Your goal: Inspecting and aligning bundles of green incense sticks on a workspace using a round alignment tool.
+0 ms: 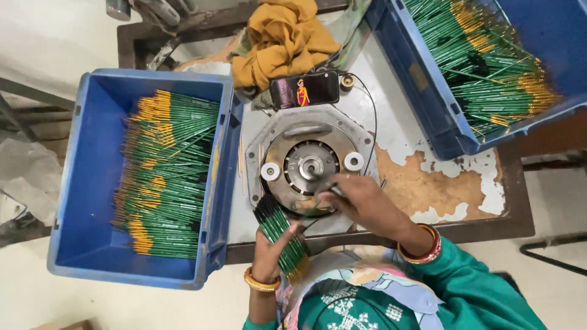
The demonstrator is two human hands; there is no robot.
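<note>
Head view, left hand: your left hand (269,247) wraps a bundle of green sticks (280,235), fingers curled and pressed around it, thumb across the top. The bundle tilts up and left, its dark tips toward the machine.

Head view, right hand: your right hand (358,201) pinches a single green stick (335,189) between thumb and fingertips and points it at the round metal machine (309,165). The other fingers look folded in, though blur hides them.

Head view, machine: it sits on an octagonal plate with two white rollers (271,171) flanking the hub, just above both hands.

Head view, supply: a blue crate (92,171) at your left holds rows of green sticks with yellow ends; a second blue crate (440,110) sits at upper right, well apart from your hands.

Head view, clutter: a phone (304,90) leans behind the machine, its cable (372,122) running along the machine's right edge; a mustard cloth (284,40) lies behind it.

Risk, fingers: your right fingertips are very near the hub; I judge they could be nipped if it turns.

Risk, bundle: the grip sits low on the bundle, so loose sticks could fan out and slide off the table (452,189) edge.

Risk, cable: it could snag on a stick or your bangles (422,247).
</note>
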